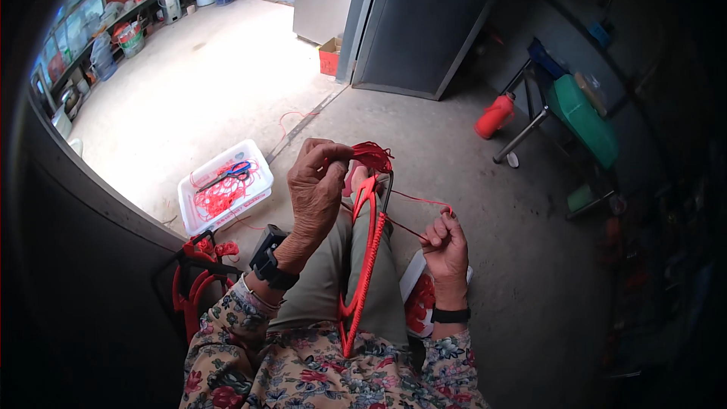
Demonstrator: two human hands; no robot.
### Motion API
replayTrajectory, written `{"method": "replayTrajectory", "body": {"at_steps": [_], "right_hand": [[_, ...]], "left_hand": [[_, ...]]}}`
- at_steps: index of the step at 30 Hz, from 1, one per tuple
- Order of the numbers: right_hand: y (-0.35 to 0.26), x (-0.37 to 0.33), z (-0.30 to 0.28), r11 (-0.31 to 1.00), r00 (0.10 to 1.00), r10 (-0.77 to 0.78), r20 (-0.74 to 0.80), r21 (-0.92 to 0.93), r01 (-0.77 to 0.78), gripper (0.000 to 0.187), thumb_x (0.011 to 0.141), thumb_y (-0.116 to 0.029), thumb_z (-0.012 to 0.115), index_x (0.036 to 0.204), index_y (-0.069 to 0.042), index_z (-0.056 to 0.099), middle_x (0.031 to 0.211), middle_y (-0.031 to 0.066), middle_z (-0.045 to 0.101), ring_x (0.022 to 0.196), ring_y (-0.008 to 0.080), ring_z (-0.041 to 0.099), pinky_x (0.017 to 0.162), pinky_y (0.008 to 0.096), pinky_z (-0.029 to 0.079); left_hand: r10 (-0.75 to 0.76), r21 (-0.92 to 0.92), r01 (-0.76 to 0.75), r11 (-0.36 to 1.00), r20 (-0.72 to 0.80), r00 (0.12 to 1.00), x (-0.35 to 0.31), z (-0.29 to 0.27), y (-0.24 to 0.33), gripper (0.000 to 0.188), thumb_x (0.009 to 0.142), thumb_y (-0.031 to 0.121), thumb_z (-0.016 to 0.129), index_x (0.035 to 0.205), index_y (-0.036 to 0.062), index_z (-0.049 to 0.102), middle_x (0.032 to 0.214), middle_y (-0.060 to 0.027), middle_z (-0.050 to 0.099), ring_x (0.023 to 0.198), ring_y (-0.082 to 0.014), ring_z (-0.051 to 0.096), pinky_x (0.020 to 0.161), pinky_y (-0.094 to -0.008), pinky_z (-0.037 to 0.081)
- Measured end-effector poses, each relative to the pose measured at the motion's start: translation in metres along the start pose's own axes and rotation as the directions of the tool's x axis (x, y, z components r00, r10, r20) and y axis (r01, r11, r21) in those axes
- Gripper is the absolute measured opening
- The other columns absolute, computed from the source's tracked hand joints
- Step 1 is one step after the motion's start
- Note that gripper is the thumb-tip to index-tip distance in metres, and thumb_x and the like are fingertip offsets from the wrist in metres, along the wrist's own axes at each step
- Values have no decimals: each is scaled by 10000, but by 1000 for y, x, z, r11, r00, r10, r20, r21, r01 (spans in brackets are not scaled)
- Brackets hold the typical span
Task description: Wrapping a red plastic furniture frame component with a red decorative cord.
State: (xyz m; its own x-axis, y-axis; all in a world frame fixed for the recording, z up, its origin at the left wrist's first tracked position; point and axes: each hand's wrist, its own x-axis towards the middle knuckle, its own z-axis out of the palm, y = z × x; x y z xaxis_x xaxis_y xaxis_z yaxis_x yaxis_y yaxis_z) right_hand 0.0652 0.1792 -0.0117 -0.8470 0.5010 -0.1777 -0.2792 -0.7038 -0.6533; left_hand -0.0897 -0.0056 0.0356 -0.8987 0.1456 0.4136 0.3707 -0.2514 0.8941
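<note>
My left hand [314, 185] is closed on a looped bundle of red cord [372, 156], held up over my lap. Below the bundle, a narrow frame wrapped in red cord [368, 261] runs lengthwise above my legs, with a bare dark metal rod [389, 193] at its far end. My right hand [445, 250], to the right of the frame, is closed with a thin red cord [407, 230] pulled taut between it and the frame. Another strand loops over a raised finger of that hand. What fastens the frame at its near end cannot be made out.
On the floor at left stands a white tray [266, 184] with tangled red cord and blue-handled scissors [239, 170]. More red wrapped frames [198, 288] lie by my left elbow. A white container [411, 273] with red pieces is at right. Farther off are a red thermos [495, 116] and a table [579, 106].
</note>
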Motion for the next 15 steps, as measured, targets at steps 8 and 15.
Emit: {"method": "replayTrajectory", "body": {"at_steps": [8,15], "right_hand": [[-30,-15,-11,987,986,-160,39,-4,160,97,943,-188,551,974,-101,581,552,-51,346,450,71,328,512,267,355],[-37,-25,-31,709,985,-64,-158,-702,-67,251,936,-250,573,1028,-21,618,670,25,582,567,122,560,558,266,487]], "left_hand": [[-232,-12,252,968,350,907,-26,23,-29,130,775,-5,583,858,-14,682,746,-28,606,705,-114,554,681,-262,465],[-295,171,246,954,675,676,-20,21,-32,58,719,-20,579,759,-13,620,685,-39,482,753,-137,472,666,-304,422]]}}
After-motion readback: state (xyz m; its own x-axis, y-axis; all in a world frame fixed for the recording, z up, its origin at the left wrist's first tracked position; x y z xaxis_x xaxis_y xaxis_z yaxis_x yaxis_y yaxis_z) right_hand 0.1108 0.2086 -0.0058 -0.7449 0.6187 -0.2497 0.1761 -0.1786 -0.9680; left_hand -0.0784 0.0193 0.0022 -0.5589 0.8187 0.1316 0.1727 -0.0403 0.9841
